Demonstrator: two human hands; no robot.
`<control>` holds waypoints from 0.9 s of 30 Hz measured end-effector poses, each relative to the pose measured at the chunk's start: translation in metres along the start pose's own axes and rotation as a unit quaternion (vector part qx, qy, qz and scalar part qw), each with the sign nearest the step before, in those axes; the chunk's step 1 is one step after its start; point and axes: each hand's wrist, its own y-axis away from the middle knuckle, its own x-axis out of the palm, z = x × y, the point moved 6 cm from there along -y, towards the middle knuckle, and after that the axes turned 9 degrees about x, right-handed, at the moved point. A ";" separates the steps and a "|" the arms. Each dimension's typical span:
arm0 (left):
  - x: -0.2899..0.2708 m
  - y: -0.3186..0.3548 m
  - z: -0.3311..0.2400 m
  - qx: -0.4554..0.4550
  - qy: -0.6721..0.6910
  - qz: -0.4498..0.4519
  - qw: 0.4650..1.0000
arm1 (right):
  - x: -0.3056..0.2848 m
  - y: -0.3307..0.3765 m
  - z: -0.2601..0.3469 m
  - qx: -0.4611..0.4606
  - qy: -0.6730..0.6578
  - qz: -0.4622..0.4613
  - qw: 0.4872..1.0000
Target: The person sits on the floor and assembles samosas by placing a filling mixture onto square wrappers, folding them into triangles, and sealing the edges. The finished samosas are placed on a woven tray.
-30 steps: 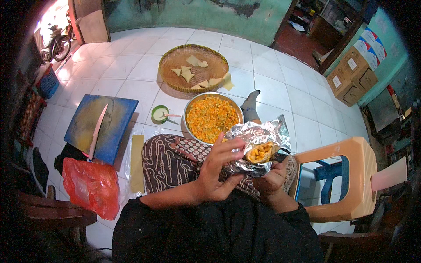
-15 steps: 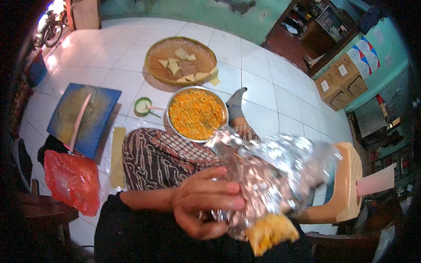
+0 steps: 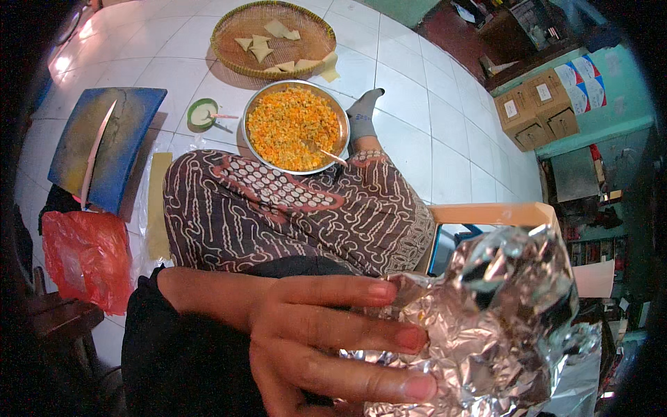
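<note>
My left hand (image 3: 333, 340) reaches in from the lower left, its fingers lying across a large crumpled sheet of aluminium foil (image 3: 493, 326) close to me. The fingertips press on the near side of the foil, and the thumb is hidden. Whatever the foil wraps cannot be seen. No part of my right hand shows. Beyond my patterned skirt (image 3: 278, 208) stands a metal basin (image 3: 346, 128) of orange and yellow chopped filling (image 3: 288, 121), with a spoon (image 3: 326, 153) resting in it.
A round woven tray (image 3: 313, 35) with pale wrapper sheets (image 3: 260, 47) lies farther off. Left are a green bowl (image 3: 192, 117) of white paste, a knife (image 3: 97, 149) on a blue board (image 3: 139, 142) and a red plastic bag (image 3: 87, 260). A tan stool (image 3: 500, 214) and cartons (image 3: 535, 108) stand right.
The foil has come nearer and lower right with my left hand on it. The yellow fried pastry poking out below it no longer shows. My view has tilted downward.
</note>
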 end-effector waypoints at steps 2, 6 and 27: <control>0.002 0.006 -0.003 -0.025 -0.009 -0.015 1.000 | 0.000 0.001 0.002 -0.011 0.006 -0.005 1.000; 0.004 0.008 -0.003 -0.059 -0.049 -0.034 0.996 | 0.003 0.000 0.005 -0.035 0.009 -0.007 0.999; -0.064 0.052 0.161 -0.221 -0.289 0.011 0.931 | -0.166 0.110 0.326 -0.199 0.305 -0.453 0.814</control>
